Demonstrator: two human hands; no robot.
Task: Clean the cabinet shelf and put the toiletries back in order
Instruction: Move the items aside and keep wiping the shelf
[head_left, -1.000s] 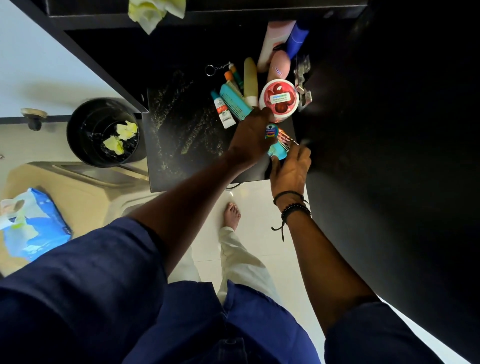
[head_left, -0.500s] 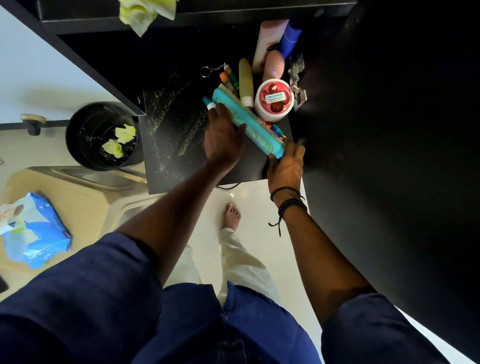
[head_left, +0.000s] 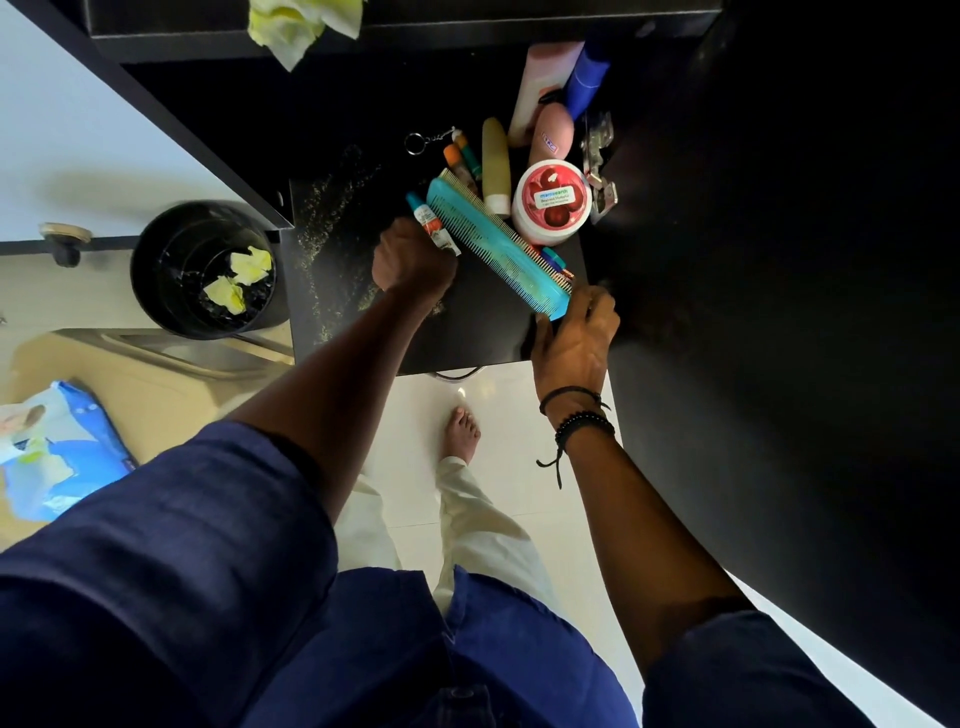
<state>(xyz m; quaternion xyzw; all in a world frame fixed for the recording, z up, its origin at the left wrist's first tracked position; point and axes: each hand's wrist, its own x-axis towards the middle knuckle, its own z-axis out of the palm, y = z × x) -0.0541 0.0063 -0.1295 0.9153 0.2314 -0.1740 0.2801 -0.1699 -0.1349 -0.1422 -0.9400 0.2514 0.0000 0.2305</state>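
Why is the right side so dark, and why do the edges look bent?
Head view: the black cabinet wall lies in deep shadow; the wide-angle lens curves its straight edges; the glossy white floor tile shows glare; the teal plastic comb looks sharp.

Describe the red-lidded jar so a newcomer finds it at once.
On the black shelf, toiletries cluster toward the right. Beside the long teal comb, on its far side, sits a white jar. It is the only round tub, red-lidded; its neighbours are slim tubes and bottles.
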